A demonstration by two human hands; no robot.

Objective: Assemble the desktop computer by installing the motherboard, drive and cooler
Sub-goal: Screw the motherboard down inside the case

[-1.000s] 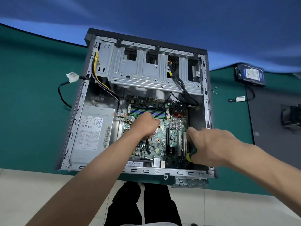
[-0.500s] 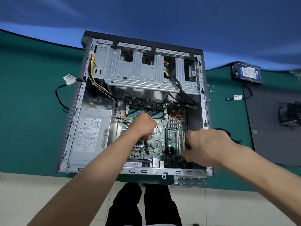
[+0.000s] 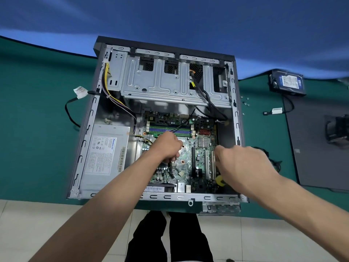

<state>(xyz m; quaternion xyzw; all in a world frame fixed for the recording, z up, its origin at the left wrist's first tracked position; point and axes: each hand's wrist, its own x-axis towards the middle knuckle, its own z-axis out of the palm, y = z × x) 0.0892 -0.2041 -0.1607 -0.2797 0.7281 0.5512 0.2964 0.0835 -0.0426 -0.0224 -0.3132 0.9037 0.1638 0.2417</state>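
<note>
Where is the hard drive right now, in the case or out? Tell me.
Out. The hard drive lies on the green mat to the right of the open case, beyond its side wall, with a cable trailing from it.

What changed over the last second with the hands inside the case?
Little. The right hand holds the yellow-and-black screwdriver at the motherboard's right edge as before; it drew slightly toward the case's near rail. The left hand stays curled over the board's centre. Power supply, hard drive and cooler are unmoved.
</note>
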